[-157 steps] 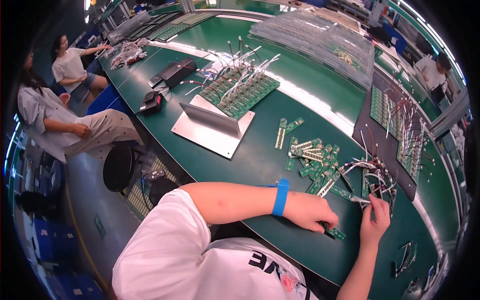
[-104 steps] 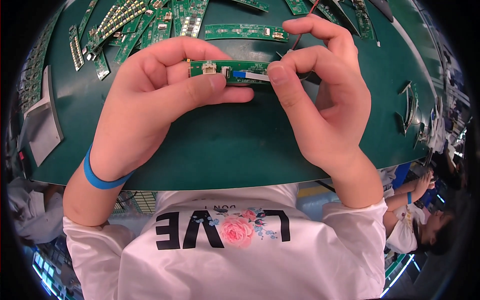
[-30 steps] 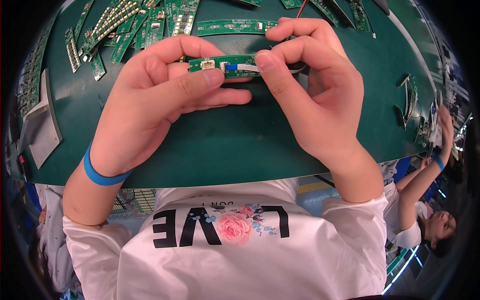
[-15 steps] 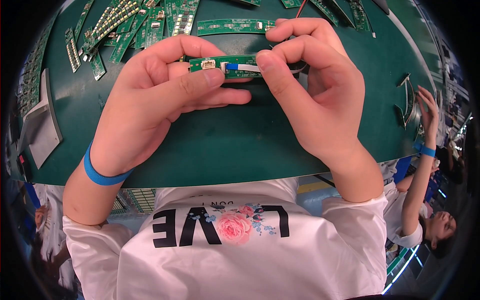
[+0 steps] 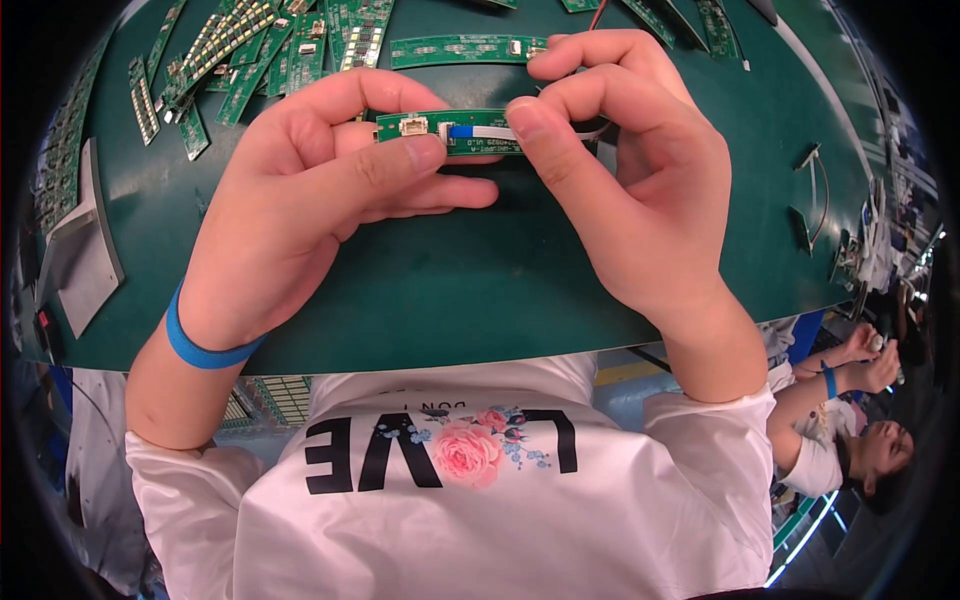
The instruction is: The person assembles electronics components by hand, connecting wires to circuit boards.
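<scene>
A narrow green circuit board [image 5: 484,147] is held above the table, its left part between the thumb and fingers of my left hand [image 5: 285,190]. A flat white ribbon cable [image 5: 490,132] lies along the board, its blue end at a small white connector beside my left thumb tip. My right hand [image 5: 640,190] is closed, thumb and index finger pinching the ribbon cable near the board's right part. Whether the cable end is seated in the connector I cannot tell. My right fingers hide the board's right end. A cream socket [image 5: 414,126] sits near its left end.
Just beyond my hands lies another green board [image 5: 460,51]. Several boards and LED strips [image 5: 235,50] are heaped at the far left. A bent metal plate [image 5: 88,250] stands at the left edge. Two small boards joined by a wire [image 5: 812,200] lie right; a co-worker [image 5: 825,410] sits beyond.
The co-worker's raised hand has drawn back from the table at the right, and both their hands are now together. My own hands have shifted very slightly left with the board.
</scene>
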The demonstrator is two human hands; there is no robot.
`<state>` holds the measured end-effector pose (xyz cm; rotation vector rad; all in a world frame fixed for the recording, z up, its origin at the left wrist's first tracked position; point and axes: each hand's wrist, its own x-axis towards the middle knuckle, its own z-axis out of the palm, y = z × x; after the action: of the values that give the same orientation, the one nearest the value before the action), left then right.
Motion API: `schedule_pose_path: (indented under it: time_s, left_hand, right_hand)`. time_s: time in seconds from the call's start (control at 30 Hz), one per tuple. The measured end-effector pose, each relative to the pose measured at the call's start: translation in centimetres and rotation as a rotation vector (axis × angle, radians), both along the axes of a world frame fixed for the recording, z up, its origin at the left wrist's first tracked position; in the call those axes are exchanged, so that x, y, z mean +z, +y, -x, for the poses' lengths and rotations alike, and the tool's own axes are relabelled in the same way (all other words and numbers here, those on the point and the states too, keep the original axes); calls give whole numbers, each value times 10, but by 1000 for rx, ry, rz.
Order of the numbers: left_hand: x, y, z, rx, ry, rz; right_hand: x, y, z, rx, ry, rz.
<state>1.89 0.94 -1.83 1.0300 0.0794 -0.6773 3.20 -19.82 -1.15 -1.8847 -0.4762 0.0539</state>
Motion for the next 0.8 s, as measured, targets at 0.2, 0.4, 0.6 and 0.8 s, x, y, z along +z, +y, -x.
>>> schedule_pose_path:
  time_s: [0.2, 0.4, 0.6, 0.8]
  left_hand:
    - [1, 0, 0, -7, -10, -5]
    - [1, 0, 1, -2, -7, 2]
    - [1, -1, 2, -3, -2, 10]
    - [-2, -2, 1, -1, -11, 1]
  right_hand:
    - [0, 0, 0, 2, -19, 8]
    - [6, 3, 2, -6, 9, -11]
    - [4, 2, 3, 5, -29, -14]
    - [-3, 1, 1, 6, -27, -27]
